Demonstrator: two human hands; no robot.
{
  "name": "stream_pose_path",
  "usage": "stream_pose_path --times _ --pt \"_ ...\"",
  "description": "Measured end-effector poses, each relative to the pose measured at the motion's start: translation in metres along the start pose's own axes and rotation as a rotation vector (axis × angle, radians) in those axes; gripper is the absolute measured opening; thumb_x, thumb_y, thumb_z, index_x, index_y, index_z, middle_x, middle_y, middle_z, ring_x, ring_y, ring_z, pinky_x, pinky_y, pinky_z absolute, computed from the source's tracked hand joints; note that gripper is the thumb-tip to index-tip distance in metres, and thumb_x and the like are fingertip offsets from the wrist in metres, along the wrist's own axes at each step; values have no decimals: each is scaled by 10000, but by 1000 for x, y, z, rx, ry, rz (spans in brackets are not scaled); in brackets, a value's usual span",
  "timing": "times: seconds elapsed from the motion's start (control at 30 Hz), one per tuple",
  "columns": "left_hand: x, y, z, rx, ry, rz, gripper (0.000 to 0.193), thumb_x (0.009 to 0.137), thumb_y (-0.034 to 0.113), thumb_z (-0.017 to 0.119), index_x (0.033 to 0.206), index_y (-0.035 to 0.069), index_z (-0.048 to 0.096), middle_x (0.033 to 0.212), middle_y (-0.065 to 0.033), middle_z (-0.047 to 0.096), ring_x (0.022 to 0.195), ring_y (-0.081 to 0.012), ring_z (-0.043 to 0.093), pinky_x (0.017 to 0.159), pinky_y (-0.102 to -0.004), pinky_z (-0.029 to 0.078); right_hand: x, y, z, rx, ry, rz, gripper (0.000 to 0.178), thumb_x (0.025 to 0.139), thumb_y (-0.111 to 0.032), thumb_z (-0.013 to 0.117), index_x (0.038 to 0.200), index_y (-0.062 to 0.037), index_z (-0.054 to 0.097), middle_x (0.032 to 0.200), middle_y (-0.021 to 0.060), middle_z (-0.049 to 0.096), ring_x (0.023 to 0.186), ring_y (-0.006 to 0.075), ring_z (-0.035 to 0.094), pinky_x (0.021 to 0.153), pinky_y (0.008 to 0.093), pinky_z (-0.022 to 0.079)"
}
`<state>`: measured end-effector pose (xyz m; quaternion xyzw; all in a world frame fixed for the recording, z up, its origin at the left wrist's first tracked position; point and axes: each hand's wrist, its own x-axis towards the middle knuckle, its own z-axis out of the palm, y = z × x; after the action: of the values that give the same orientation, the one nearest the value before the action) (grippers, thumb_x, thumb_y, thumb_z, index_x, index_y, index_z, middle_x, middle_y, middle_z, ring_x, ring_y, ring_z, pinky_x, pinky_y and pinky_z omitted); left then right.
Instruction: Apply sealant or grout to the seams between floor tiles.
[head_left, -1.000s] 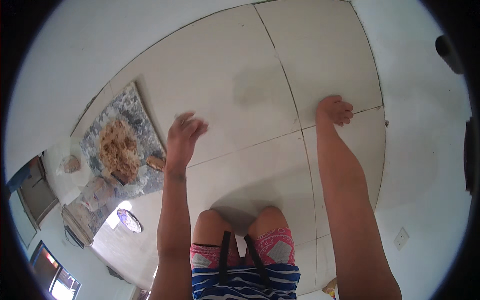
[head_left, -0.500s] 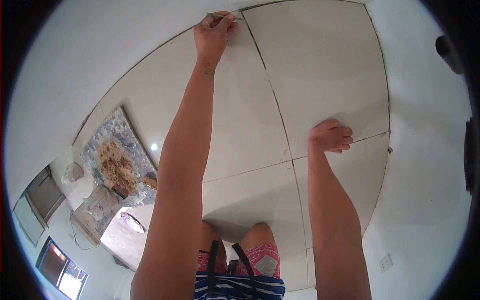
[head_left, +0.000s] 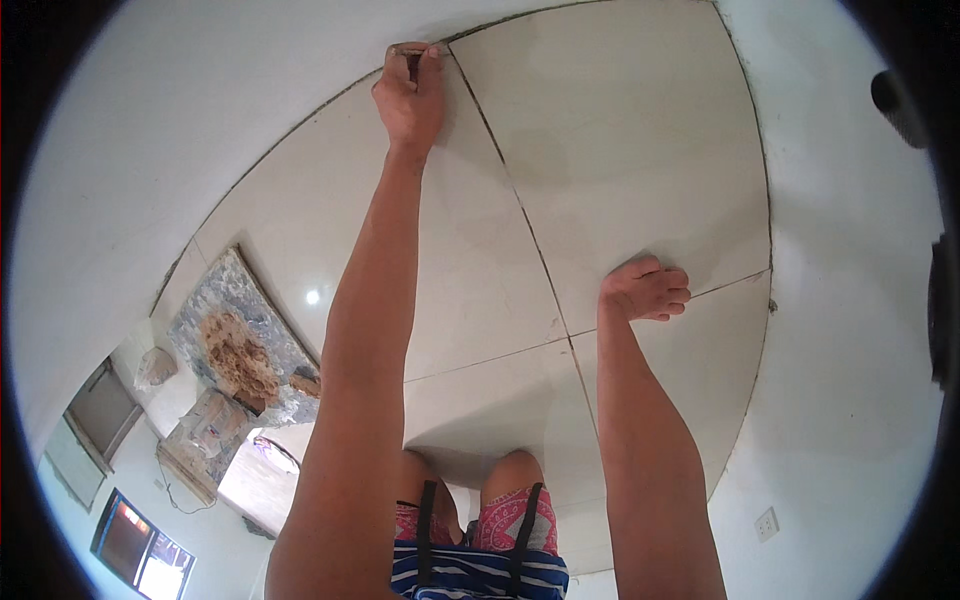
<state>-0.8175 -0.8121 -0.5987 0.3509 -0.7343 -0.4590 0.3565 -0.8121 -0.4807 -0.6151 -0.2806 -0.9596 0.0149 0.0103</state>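
Note:
My left hand [head_left: 412, 108] is stretched far forward, where the pale floor tiles [head_left: 600, 110] meet the white wall. Its fingers are closed around a thin, narrow tool [head_left: 412, 51], whose tip lies close to the end of the dark joint [head_left: 497, 145] between two tiles. The fingers hide most of the tool, so its exact kind does not show. On the right, my right hand [head_left: 648, 290] rests on the floor with curled fingers and shows nothing in its grip. It sits just above the cross joint between the tiles.
To the left lies a stained board [head_left: 290, 335] with a heap of brown, crumbly material [head_left: 238, 360] on it. A bucket-like container [head_left: 215, 425] stands near the board. White walls bound the floor; the right one [head_left: 840, 330] carries a socket [head_left: 766, 524].
My view has shifted slightly, so the floor and board sit differently in the picture. My left hand has shifted a little leftward along the wall edge with the tool; my right hand stays planted.

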Motion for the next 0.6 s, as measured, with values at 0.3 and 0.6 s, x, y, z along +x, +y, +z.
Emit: stream_pose_path --times 0.3,0.6 --pt "-12 9 -2 143 -68 -9 137 970 143 595 951 11 626 791 -54 686 714 -121 625 707 -261 506 1 0 -4 39 -24 -12 411 879 -335 336 1107 -14 453 1101 142 402 986 299 395 879 439 363" --pt "-23 5 1 33 -49 15 81 939 115 609 917 39 629 674 -50 629 584 -115 533 604 -263 462 3 3 -3 41 -31 -15 411 873 -339 341 1095 -15 464 1080 145 413 979 312 401 873 440 360"
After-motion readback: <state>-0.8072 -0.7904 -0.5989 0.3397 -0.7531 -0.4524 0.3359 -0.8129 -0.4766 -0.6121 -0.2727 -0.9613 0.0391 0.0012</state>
